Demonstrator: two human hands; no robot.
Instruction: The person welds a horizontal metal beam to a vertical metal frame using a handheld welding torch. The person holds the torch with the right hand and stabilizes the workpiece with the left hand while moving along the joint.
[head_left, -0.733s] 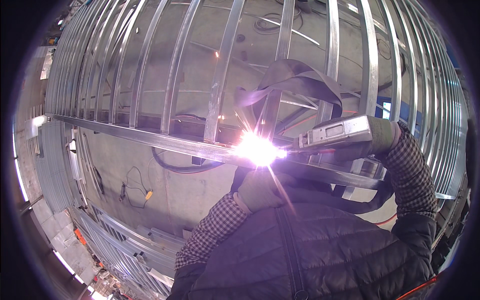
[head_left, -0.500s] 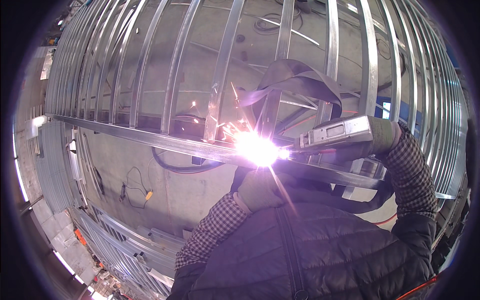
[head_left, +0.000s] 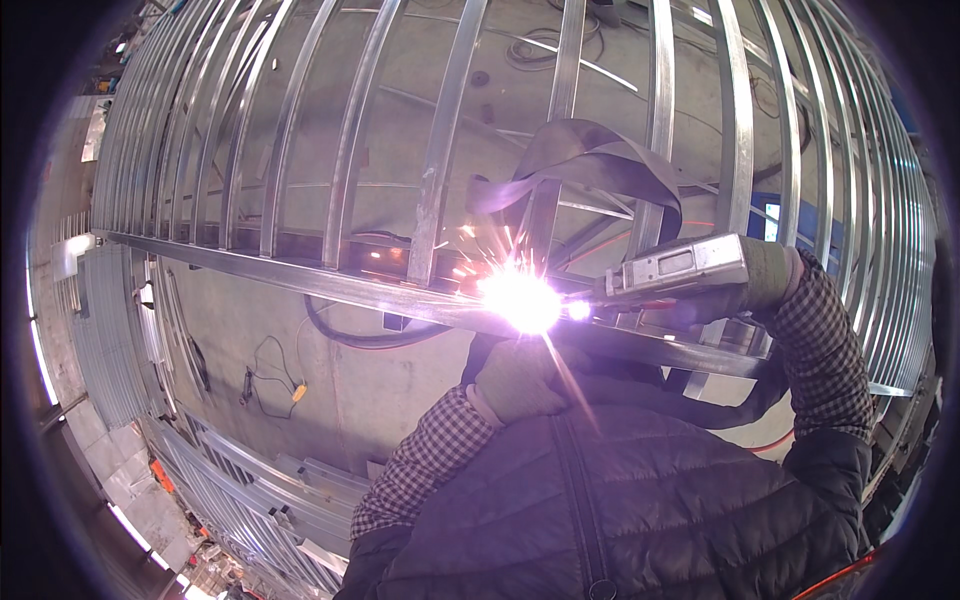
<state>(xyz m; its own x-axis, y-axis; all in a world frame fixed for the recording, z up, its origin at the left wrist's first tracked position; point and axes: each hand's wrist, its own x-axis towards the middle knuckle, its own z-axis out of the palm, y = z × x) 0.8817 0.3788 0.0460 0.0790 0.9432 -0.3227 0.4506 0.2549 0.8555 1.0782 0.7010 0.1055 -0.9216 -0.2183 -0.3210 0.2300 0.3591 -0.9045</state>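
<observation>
In my right hand [head_left: 768, 275], gloved in grey-green, is a silver welding gun [head_left: 690, 262] whose tip points left. A blinding white-violet glare with sparks burns at its tip, on the long metal rail [head_left: 380, 294], where an upright bar meets it. The glare hides the joint. My left hand [head_left: 518, 382], also gloved, is closed just below the glare, close against my dark quilted jacket [head_left: 640, 490]. Its fingertips are partly hidden, and what they hold cannot be made out. A wide dark fabric band [head_left: 610, 160] loops over the bars beyond the glare.
Parallel metal bars [head_left: 360, 130] run away from the rail on both sides. Stacked metal profiles [head_left: 260, 490] lie at the lower left. A cord with a yellow piece [head_left: 298, 393] lies on the concrete floor [head_left: 330, 420], and coiled cable [head_left: 555, 48] lies farther off.
The glare and gun tip have shifted slightly right along the rail, and the sparks now spray more upward. My left hand has hardly moved.
</observation>
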